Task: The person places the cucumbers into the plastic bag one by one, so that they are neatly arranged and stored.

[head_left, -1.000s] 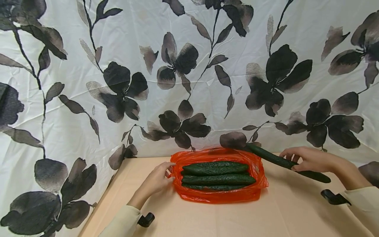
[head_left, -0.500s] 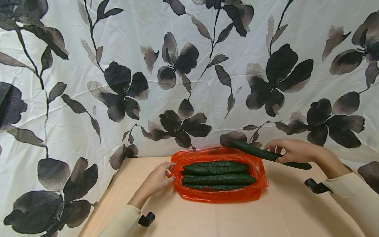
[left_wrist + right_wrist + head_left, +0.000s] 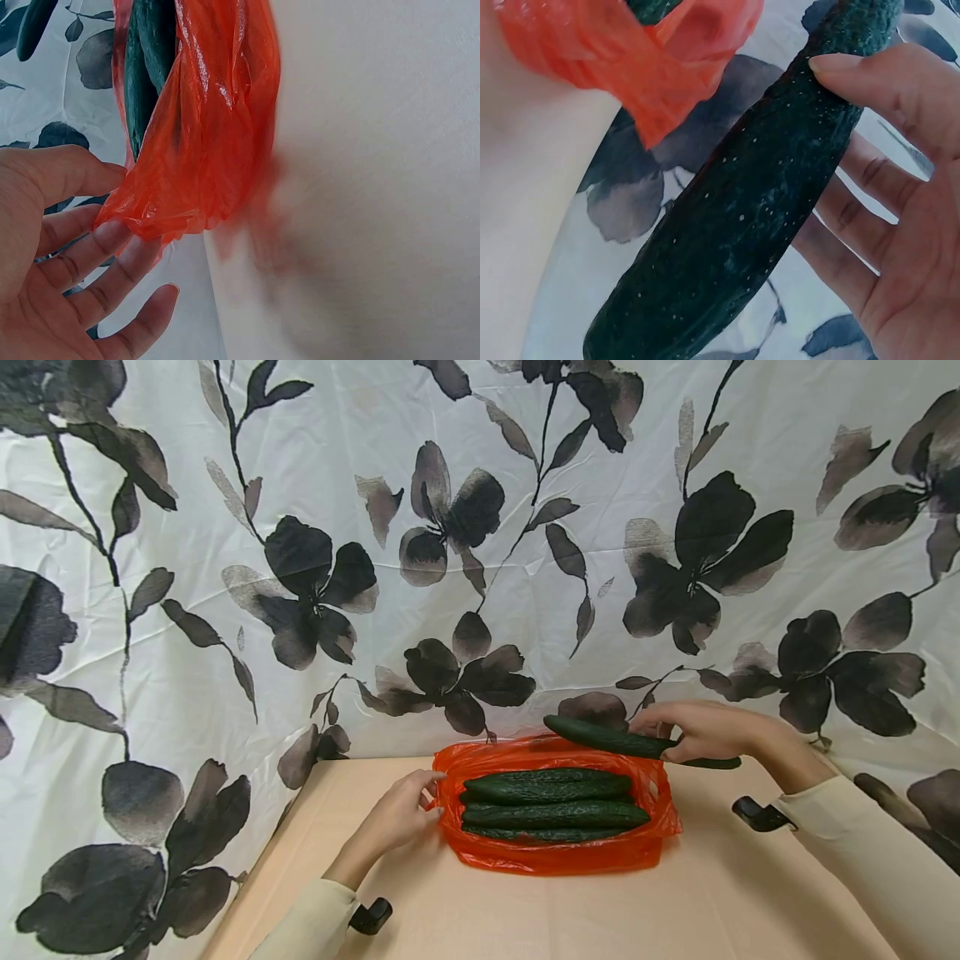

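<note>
A red plastic bag [image 3: 555, 858] lies with its mouth spread, and several dark green cucumbers [image 3: 555, 815] rest inside it side by side. My left hand [image 3: 399, 812] is at the bag's left end; in the left wrist view its thumb and fingers [image 3: 112, 236] pinch the thin film. Over the bag's back right corner, my right hand [image 3: 708, 732] holds another cucumber [image 3: 600, 735] between thumb and fingers, slightly tilted with its left end higher. The right wrist view shows this cucumber [image 3: 727, 210] up close, its skin bumpy with pale specks.
The bag sits on a pale peach tabletop [image 3: 600, 918], near its back edge. Behind the table hangs a white cloth [image 3: 525, 610] printed with dark flowers. Black wrist straps [image 3: 371, 916] show at both cream sleeves.
My right hand has carried its cucumber leftward and slightly up, from beside the bag to over its back right part. My left hand and the bag have stayed in place.
</note>
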The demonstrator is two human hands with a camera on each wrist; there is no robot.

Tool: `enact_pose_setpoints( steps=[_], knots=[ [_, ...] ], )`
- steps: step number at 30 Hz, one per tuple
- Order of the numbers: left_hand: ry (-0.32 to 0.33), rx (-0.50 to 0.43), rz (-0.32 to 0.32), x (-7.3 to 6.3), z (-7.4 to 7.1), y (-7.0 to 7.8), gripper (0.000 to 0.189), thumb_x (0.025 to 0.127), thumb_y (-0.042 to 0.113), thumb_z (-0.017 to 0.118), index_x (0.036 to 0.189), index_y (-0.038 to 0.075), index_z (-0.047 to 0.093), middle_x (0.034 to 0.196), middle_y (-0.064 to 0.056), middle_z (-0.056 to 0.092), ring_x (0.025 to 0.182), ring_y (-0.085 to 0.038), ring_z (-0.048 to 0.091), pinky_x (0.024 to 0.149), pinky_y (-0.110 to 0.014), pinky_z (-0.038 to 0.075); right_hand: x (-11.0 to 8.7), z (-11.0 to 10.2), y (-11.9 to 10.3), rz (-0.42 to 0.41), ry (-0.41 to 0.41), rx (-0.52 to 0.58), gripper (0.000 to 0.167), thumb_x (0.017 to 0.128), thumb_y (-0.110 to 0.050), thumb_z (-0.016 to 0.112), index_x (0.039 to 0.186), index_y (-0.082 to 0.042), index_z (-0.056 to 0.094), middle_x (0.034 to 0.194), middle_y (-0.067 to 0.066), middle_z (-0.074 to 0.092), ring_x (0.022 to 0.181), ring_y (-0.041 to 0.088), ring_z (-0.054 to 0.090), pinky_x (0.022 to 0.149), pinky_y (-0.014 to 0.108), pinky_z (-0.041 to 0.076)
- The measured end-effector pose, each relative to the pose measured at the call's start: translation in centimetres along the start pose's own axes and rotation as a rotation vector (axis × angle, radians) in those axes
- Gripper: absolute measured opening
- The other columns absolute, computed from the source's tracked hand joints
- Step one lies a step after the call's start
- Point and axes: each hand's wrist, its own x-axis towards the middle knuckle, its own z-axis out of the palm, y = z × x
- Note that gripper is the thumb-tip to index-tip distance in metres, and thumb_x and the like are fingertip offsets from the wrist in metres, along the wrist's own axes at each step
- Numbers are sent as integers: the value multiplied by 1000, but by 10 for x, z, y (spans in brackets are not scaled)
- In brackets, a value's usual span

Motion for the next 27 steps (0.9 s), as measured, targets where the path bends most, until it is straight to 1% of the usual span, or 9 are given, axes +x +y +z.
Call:
enact_pose_setpoints(
  steps=[4, 8, 11, 15, 20, 24, 27],
  knots=[
    [4, 4, 5, -1, 0, 0, 49, 83, 3, 77, 130, -1, 63, 98, -3, 64, 80, -14, 60, 71, -27, 53, 11, 3, -5, -13, 13, -14, 48, 86, -11, 73, 131, -24, 63, 114, -9, 64, 102, 13, 60, 85, 39, 57],
    [5, 2, 1, -1, 1, -1, 49, 83, 2, 78, 130, -1, 64, 98, -2, 64, 80, -14, 60, 71, -27, 53, 21, 6, -9, -38, 6, -5, 48, 87, -10, 72, 132, -23, 62, 119, -7, 64, 106, 15, 62, 89, 44, 56],
    [1, -4, -6, -1, 1, -1, 49, 83, 2, 78, 130, -1, 64, 99, -2, 64, 80, -14, 60, 71, -27, 53, 29, 7, -13, -56, 0, -5, 49, 86, -9, 71, 132, -24, 61, 117, -7, 64, 104, 14, 62, 89, 42, 55],
    [-4, -8, -12, -1, 2, -1, 49, 83, 2, 77, 130, -1, 63, 99, -3, 64, 80, -14, 60, 71, -27, 53, 40, 9, -18, -60, -3, -26, 48, 85, -11, 71, 129, -28, 61, 111, -10, 62, 99, 13, 60, 87, 41, 52],
    [-4, -5, -16, -1, 1, 0, 48, 84, 3, 77, 130, 0, 63, 99, -3, 64, 81, -15, 61, 71, -27, 53, 53, 14, -23, -73, -6, -49, 48, 85, -14, 73, 129, -31, 61, 112, -12, 61, 103, 14, 59, 89, 42, 51],
    [-5, 3, -18, 0, 2, 0, 49, 84, 3, 77, 130, 0, 63, 98, -2, 64, 81, -14, 61, 71, -26, 53, 65, 18, -25, -113, -12, -52, 47, 85, -13, 73, 127, -31, 62, 109, -13, 61, 99, 13, 58, 88, 39, 50],
    [-8, 5, -15, 0, 2, 1, 49, 84, 3, 77, 131, 0, 63, 98, -3, 64, 81, -14, 61, 71, -27, 53, 74, 22, -27, -135, -22, -49, 46, 84, -13, 73, 124, -32, 63, 106, -12, 60, 95, 13, 57, 84, 37, 50]
  ],
)
